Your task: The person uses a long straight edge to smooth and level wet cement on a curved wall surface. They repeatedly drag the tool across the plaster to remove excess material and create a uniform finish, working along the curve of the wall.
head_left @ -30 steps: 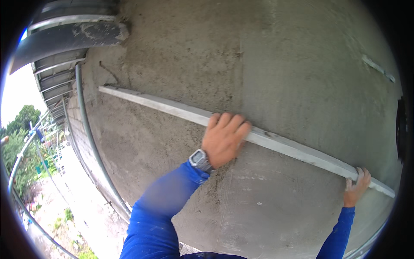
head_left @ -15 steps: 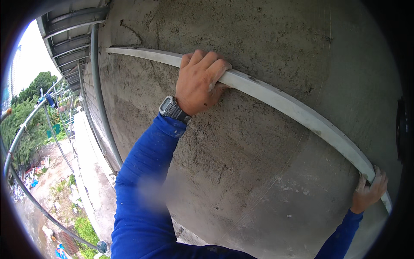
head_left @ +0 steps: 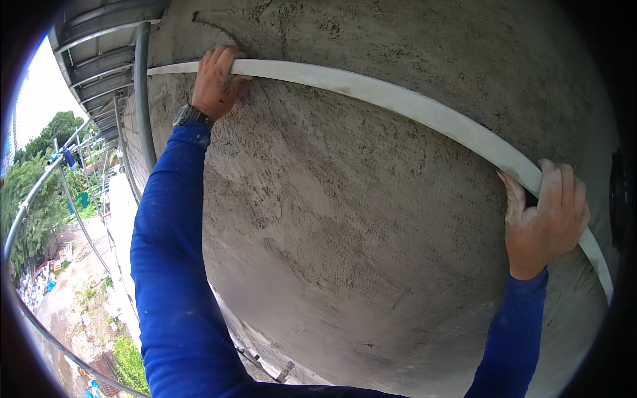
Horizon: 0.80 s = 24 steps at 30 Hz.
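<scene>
A long, pale straightedge lies across a grey plastered wall, looking curved through the lens. Near its left end my left hand is wrapped over it, fingers across the top and thumb below. My right hand grips the bar toward its right end, with the fingers over the upper edge and the thumb against the lower one. The bar's face seems to rest on the wall. Below it the plaster is rough and pitted at the left and smoother lower down. A dark watch is on my left wrist.
A vertical metal pole stands close by the bar's left end, under a ribbed metal overhang. Curved scaffold tubes run along the left, with trees and ground far below.
My left hand is now farther left along the straightedge, closer to its end. My right hand shows higher and farther left, and the bar sits slightly higher in view.
</scene>
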Tool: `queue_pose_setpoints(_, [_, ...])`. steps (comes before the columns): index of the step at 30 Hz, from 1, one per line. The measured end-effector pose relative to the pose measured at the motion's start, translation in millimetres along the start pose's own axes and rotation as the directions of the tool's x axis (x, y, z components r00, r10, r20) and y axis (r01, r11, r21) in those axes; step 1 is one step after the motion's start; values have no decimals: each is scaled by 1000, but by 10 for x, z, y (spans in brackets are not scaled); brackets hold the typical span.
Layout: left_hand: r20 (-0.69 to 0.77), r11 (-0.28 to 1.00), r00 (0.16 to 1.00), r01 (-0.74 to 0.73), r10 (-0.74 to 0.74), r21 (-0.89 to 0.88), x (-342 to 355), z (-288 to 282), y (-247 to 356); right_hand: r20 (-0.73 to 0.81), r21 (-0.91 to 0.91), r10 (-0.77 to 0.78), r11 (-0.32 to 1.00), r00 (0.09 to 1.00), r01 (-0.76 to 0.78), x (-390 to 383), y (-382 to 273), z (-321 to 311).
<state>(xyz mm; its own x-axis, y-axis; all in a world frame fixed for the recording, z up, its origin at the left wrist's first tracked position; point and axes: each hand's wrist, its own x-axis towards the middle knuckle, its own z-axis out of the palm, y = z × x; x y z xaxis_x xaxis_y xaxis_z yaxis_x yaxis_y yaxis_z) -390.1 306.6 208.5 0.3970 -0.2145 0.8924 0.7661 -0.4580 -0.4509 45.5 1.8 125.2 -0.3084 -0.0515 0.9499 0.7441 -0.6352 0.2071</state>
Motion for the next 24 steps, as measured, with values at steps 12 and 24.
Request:
queue_pose_setpoints(12, [-56, 998, 998, 25, -28, -56, 6, 91, 121, 48, 116, -45, 992, 998, 40, -3, 114, -99])
queue_pose_setpoints(24, [-75, 979, 996, 29, -45, -201, 368, -184, 1940, 193, 47, -52, 998, 980, 44, -1167, 1810, -316])
